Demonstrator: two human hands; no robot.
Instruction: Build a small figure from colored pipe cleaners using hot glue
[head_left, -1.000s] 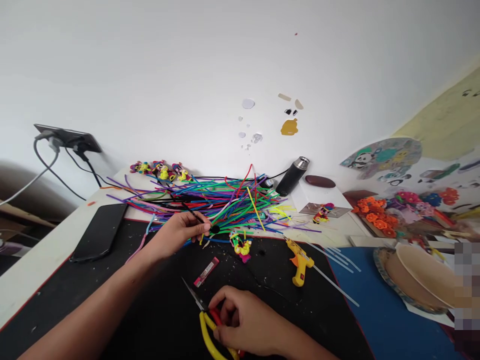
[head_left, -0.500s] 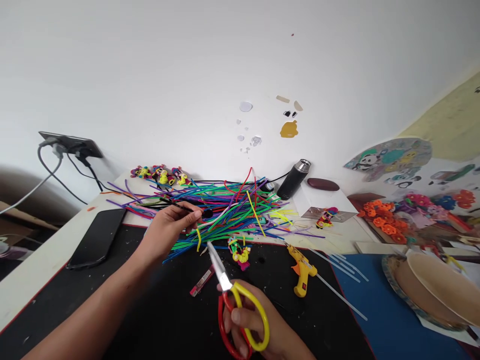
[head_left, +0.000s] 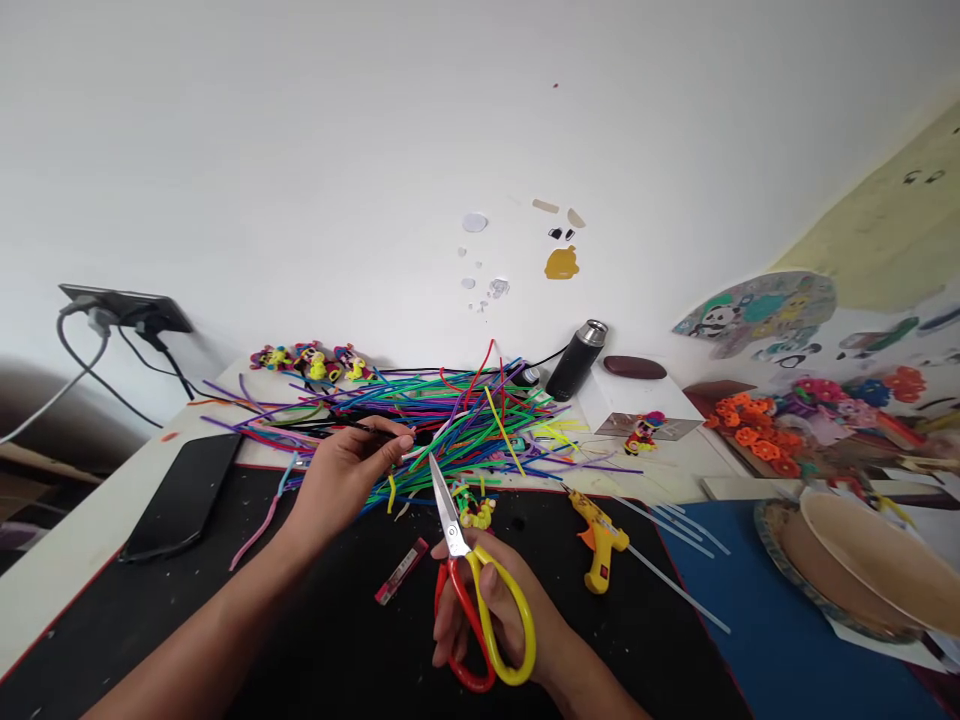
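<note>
While the desk (head_left: 75, 560) carries a loose heap of coloured stems (head_left: 457, 432), the right hand (head_left: 504, 605) has its fingers wrapped around the scissors (head_left: 455, 540) (yellow and red at the grip), whose tip reaches beyond those fingers toward the left hand (head_left: 345, 475). There, thumb and forefinger pinch a small black piece (head_left: 422, 437) right at the fingertips, near the blades.
</note>
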